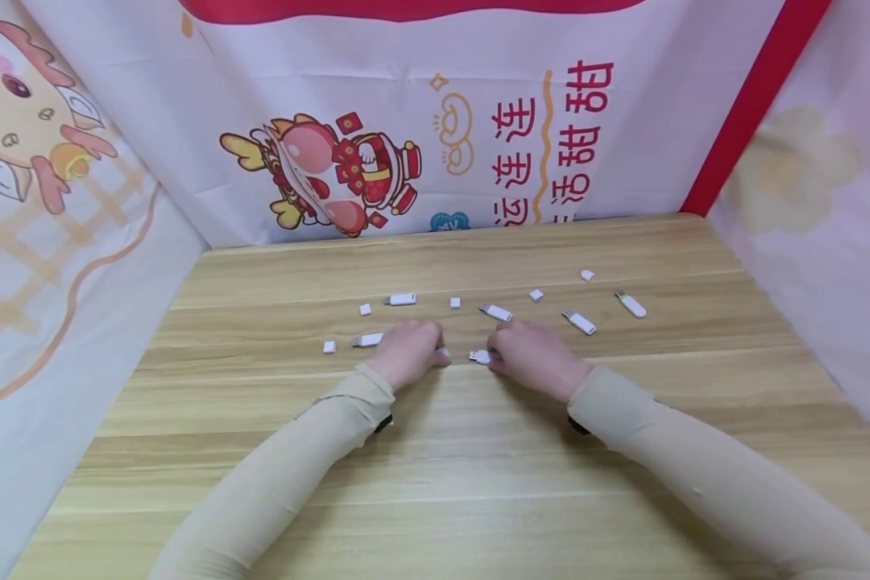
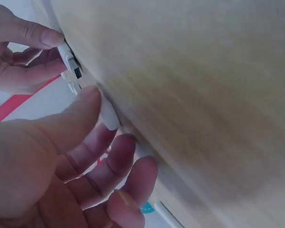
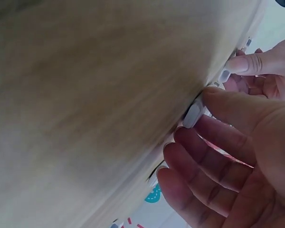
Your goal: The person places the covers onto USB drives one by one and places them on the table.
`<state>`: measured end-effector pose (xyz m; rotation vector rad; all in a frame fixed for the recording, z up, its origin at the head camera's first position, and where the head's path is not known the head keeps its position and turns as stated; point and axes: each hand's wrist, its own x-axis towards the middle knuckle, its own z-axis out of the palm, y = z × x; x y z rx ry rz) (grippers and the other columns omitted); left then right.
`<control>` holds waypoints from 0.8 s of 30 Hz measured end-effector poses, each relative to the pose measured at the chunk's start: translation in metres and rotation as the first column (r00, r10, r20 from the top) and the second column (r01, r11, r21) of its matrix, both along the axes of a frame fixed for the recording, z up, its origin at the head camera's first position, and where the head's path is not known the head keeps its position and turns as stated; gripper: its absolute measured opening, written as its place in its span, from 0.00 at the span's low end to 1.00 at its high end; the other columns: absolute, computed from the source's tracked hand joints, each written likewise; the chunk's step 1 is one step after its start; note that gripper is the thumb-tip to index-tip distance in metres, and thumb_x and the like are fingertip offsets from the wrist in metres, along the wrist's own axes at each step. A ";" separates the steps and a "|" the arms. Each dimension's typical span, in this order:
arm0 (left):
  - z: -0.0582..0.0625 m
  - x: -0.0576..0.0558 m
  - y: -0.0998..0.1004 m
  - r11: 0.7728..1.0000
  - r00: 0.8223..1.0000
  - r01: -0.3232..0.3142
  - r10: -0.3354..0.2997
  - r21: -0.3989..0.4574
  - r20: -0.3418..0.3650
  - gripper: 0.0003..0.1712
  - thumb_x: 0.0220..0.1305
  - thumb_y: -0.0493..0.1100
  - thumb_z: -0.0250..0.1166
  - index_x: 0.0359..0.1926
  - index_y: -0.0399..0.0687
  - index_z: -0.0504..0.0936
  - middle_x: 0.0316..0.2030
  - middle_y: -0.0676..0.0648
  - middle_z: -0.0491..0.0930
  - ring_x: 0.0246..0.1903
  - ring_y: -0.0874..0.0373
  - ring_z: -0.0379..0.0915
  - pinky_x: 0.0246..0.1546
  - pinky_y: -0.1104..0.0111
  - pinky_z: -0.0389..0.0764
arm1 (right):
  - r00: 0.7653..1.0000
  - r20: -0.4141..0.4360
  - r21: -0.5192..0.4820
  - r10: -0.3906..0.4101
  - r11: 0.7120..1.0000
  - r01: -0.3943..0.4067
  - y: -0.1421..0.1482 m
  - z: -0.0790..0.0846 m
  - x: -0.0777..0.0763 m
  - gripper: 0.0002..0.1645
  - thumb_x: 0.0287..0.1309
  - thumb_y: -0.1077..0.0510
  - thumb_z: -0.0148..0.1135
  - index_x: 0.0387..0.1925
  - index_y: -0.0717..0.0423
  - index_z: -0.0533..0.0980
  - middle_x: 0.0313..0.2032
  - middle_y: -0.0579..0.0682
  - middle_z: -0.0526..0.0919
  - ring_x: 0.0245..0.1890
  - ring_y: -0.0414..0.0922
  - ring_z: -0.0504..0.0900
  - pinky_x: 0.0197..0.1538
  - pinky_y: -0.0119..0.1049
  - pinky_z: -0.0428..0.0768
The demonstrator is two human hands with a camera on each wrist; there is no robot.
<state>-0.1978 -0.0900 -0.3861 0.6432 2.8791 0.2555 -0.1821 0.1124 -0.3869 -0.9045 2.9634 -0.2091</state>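
Note:
Between thumb and fingers, my left hand (image 1: 409, 352) pinches a small white cap (image 1: 442, 352), low over the wooden table. My right hand (image 1: 532, 354) grips a white USB stick (image 1: 481, 357) by its body, the bare metal plug pointing left toward the cap. A short gap separates the two pieces. In the left wrist view the white cap (image 2: 108, 111) shows under the thumb, with the stick's plug (image 2: 75, 67) beyond it. The right wrist view shows the stick's white body (image 3: 194, 114) pinched, partly covered by the thumb.
Uncapped USB sticks lie behind the hands, among them one at the back left (image 1: 400, 299), one partly behind my left hand (image 1: 368, 340) and one at the right (image 1: 631, 304). Several loose caps, such as the leftmost cap (image 1: 329, 347), lie around them. A printed cloth (image 1: 406, 80) hangs behind the table (image 1: 435, 499).

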 end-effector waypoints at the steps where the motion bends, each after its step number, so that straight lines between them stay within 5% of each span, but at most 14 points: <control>1: 0.000 0.000 0.000 1.000 1.000 0.004 -0.004 -0.002 -0.006 0.12 0.56 0.52 0.65 0.33 0.50 0.80 0.27 0.56 0.78 0.25 0.63 0.71 0.27 0.68 0.73 | 1.000 -0.002 0.002 0.000 1.000 0.000 0.000 0.000 0.000 0.06 0.53 0.54 0.65 0.32 0.51 0.81 0.26 0.43 0.77 0.24 0.38 0.73 0.26 0.32 0.74; 14: 0.003 0.011 0.003 0.984 0.989 0.144 -0.141 0.102 -0.037 0.08 0.52 0.46 0.69 0.22 0.50 0.81 0.20 0.57 0.73 0.21 0.63 0.69 0.27 0.71 0.72 | 0.997 0.069 -0.103 0.032 0.994 -0.025 0.007 0.003 0.007 0.13 0.45 0.59 0.67 0.14 0.48 0.72 0.13 0.40 0.70 0.14 0.38 0.69 0.18 0.30 0.69; 20: 0.006 0.021 0.004 0.949 0.963 0.270 -0.264 0.162 -0.057 0.05 0.55 0.45 0.67 0.29 0.49 0.84 0.23 0.57 0.77 0.21 0.66 0.70 0.26 0.76 0.73 | 0.997 0.031 -0.175 0.071 0.982 -0.064 0.016 0.007 0.016 0.09 0.47 0.59 0.67 0.17 0.50 0.76 0.14 0.38 0.71 0.14 0.35 0.67 0.19 0.27 0.69; 24: 0.012 0.031 0.003 0.913 0.938 0.344 -0.323 0.218 -0.129 0.07 0.55 0.44 0.67 0.34 0.47 0.84 0.28 0.54 0.81 0.27 0.66 0.73 0.30 0.77 0.75 | 0.990 -0.069 -0.226 0.121 0.965 -0.133 0.024 0.013 0.030 0.06 0.48 0.60 0.66 0.20 0.52 0.77 0.18 0.39 0.73 0.17 0.34 0.68 0.22 0.25 0.71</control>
